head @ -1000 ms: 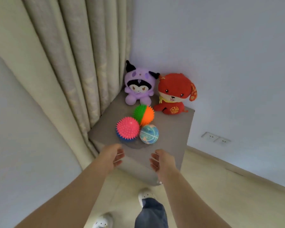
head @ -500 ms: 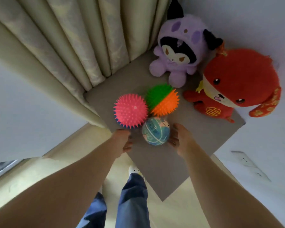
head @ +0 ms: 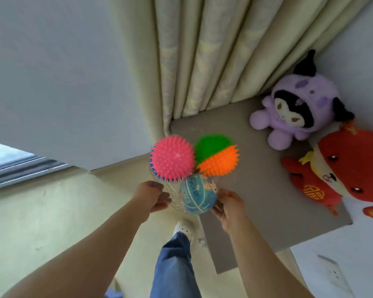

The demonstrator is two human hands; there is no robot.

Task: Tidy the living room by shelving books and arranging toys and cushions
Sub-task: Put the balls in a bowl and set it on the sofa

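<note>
- Left hand (head: 154,196) is clenched on the side of a faint see-through wire holder (head: 173,200). The right hand (head: 229,206) is curled on its other side, right against the blue ball (head: 198,195).
- Half a second ago both hands were just flanking that ball down on the desk (head: 256,190). Now the whole bunch is up off it.
- The pink spiky ball (head: 172,161) and green-orange spiky ball (head: 216,158) ride along, touching the blue one, all packed in the holder.
- The pink one now hangs past the desk's left corner, over the floor (head: 52,211) by the curtain (head: 202,61).
- The purple plush (head: 297,108) and red plush dog (head: 342,168) haven't budged from the far edge.
</note>
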